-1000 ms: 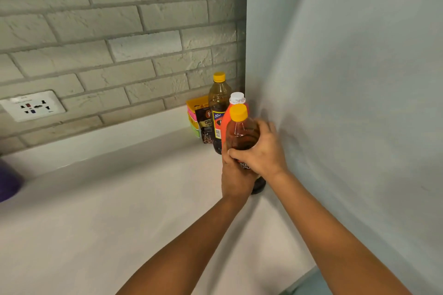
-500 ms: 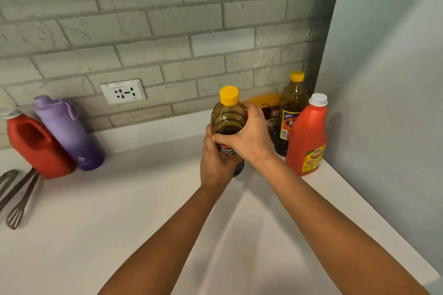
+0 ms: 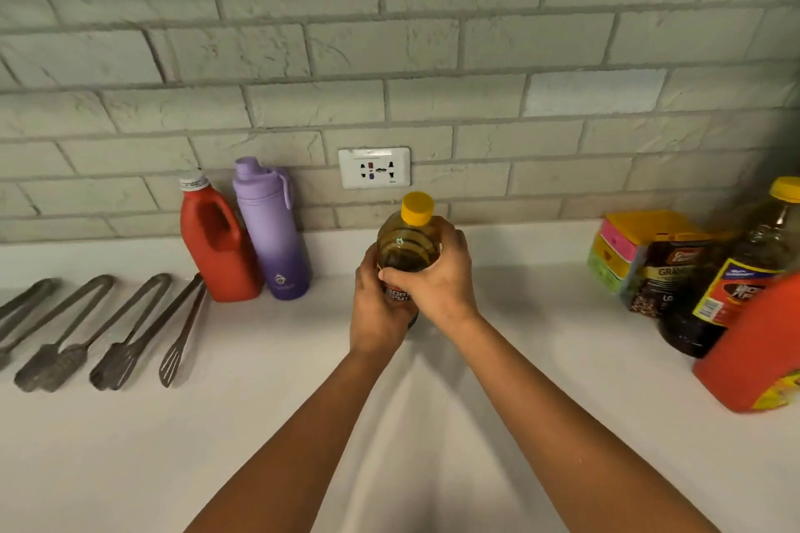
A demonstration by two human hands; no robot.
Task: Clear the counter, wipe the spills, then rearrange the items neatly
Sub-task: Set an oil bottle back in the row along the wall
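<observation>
Both hands hold a dark bottle with a yellow cap (image 3: 409, 238) upright over the middle of the white counter (image 3: 268, 424). My left hand (image 3: 375, 307) wraps its lower body from the left. My right hand (image 3: 437, 281) grips it from the right, fingers curled across the front label. At the left back stand a red jug (image 3: 214, 249) and a purple flask (image 3: 275, 229). On the right are a second yellow-capped dark bottle (image 3: 736, 273), a red-orange bottle (image 3: 753, 351), a granola bag (image 3: 669, 273) and stacked coloured boxes (image 3: 623, 245).
Several metal tongs (image 3: 108, 329) and a small whisk (image 3: 179, 338) lie in a row at the left. A white wall socket (image 3: 374, 167) sits in the brick backsplash behind the held bottle.
The bottle in both hands has travelled left, away from the right corner group toward the counter's middle. The view swung left, bringing the jug, flask and utensils into sight.
</observation>
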